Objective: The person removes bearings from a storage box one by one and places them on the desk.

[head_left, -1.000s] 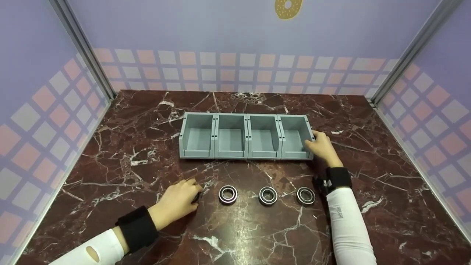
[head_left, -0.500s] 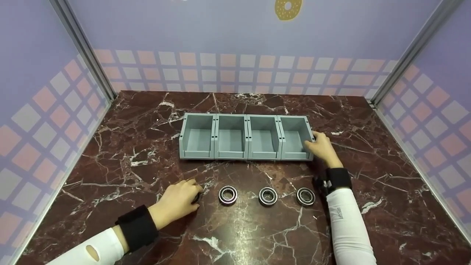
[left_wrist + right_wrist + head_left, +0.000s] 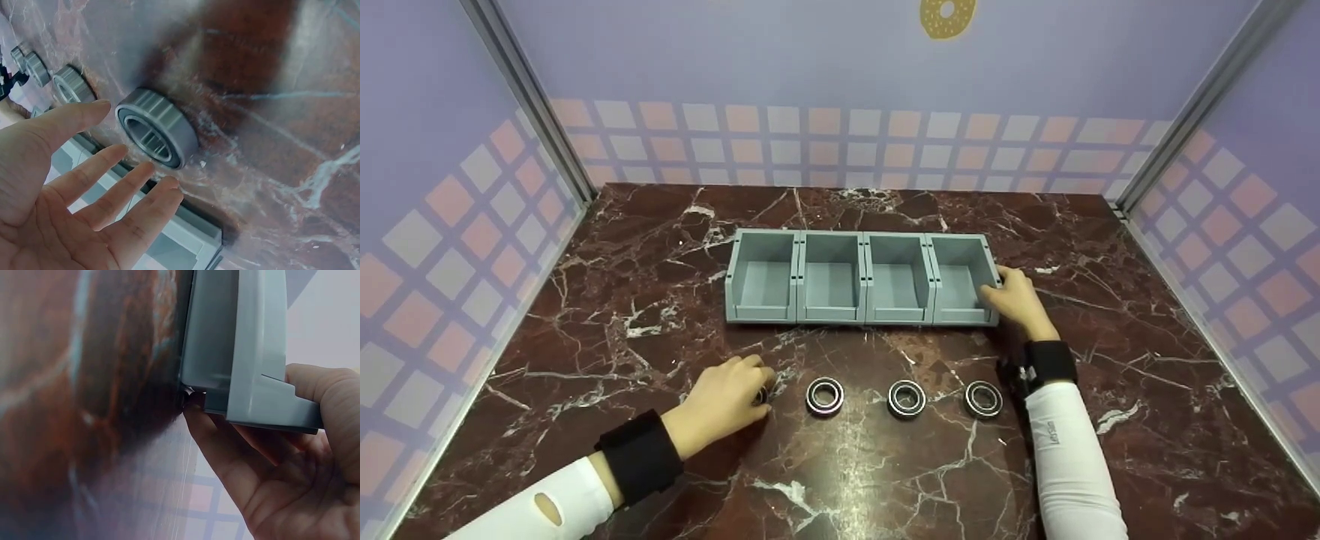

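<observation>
My left hand (image 3: 724, 399) is over the leftmost ball bearing (image 3: 171, 125), partly hiding it in the head view. The left wrist view has the thumb and fingers apart and fairly straight, their tips close to the metal ring without curling round it. My right hand (image 3: 1017, 301) grips the outer side wall of the rightmost grey storage bin (image 3: 958, 316). Its thumb lies over the wall's edge, and the fingers reach along the outside and beneath in the right wrist view. That bin is joined in a row with several alike, all with bare floors.
To the right of the left hand lie three more ball bearings, a near one (image 3: 825, 397), a middle one (image 3: 907, 400) and a far right one (image 3: 983, 400). The dark red marble-patterned table (image 3: 840, 480) is enclosed by tile-patterned panels (image 3: 840, 142) at the back and sides.
The left hand has loosened and shifted slightly at the leftmost bearing, its fingers lifting a little, so more of the ring shows. The right hand and the bins stay as they were.
</observation>
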`<state>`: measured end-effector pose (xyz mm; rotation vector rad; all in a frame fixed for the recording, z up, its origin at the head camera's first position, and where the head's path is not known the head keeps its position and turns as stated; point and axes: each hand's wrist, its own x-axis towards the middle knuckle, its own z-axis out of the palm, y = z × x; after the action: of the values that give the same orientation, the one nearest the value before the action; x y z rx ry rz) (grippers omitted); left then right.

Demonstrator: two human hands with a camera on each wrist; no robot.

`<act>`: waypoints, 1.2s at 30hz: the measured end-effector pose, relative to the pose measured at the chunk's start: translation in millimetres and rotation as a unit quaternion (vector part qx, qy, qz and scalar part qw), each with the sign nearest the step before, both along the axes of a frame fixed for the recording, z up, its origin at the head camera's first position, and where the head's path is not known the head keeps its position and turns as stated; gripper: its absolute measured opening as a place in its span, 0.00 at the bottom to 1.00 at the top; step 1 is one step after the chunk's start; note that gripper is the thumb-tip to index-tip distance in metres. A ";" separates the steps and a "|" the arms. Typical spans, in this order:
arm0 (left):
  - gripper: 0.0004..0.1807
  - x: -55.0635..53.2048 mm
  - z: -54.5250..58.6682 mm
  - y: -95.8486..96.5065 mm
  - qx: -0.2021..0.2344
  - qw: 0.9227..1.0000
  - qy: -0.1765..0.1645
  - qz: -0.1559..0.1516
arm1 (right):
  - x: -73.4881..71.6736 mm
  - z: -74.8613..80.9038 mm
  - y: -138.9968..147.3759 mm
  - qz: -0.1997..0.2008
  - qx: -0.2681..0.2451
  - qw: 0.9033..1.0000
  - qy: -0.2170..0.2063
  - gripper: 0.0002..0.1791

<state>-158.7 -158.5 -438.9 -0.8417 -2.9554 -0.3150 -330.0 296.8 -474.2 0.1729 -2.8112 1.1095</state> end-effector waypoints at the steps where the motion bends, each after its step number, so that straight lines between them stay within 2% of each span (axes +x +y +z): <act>1: 0.15 -1.1 1.3 0.5 0.000 1.000 -0.001 0.004 | -0.2 0.1 0.0 0.001 0.000 1.000 -0.001 0.23; 13: 0.20 -16.8 17.9 -0.2 0.002 1.000 0.003 0.030 | -2.5 -0.1 -1.7 0.004 -0.004 1.000 -0.007 0.25; 22: 0.16 -27.8 29.2 -1.6 0.018 0.999 0.003 0.040 | -2.3 0.6 -2.3 0.004 0.002 1.000 -0.008 0.22; 36: 0.19 -38.8 39.0 -3.0 0.015 0.998 0.027 0.053 | 0.9 5.4 -1.6 0.009 0.003 0.999 -0.034 0.27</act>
<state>-197.5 -161.5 -399.9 -0.6745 -2.9242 -0.3250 -329.1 295.2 -468.8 0.1634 -2.8777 1.1313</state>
